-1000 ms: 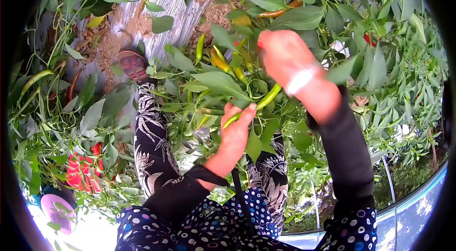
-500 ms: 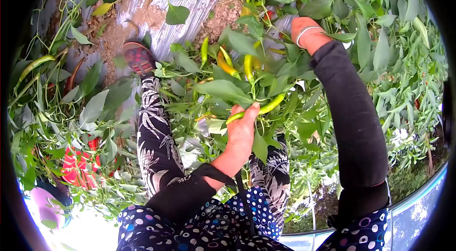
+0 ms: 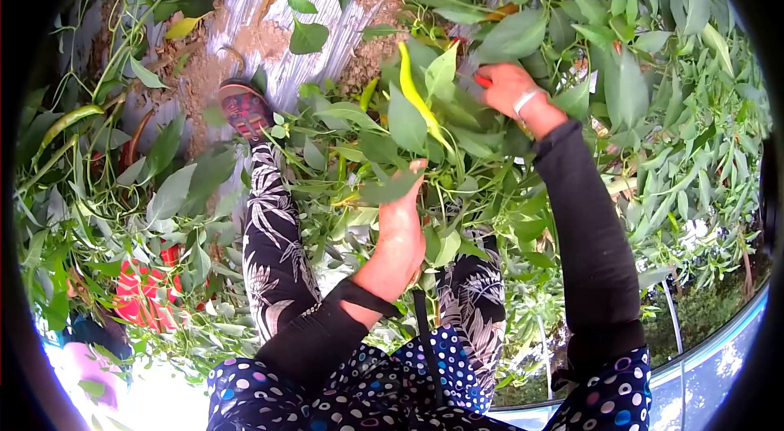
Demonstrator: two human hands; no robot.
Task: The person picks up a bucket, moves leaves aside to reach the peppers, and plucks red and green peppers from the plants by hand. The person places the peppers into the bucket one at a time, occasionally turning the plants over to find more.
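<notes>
My right hand, with a pale bangle at its wrist, is closed among the leaves of a chili plant. A bit of a red chili pepper shows at its fingers. My left hand reaches up into the plant lower in the view. A leaf covers most of its fingers, and only one fingertip shows above, so its grip is hidden. Just above it hangs a long yellow-green chili pepper. A smaller green chili pepper is to the left of that.
Silvery plastic mulch and brown soil lie between the plants. My shoe stands at the left. More chilies hang at far left. A red patterned object and a pink object sit lower left.
My right hand has drawn out of the leaves, downward and slightly left, and a red chili now shows at its fingers. The green chili at my left hand is no longer visible there.
</notes>
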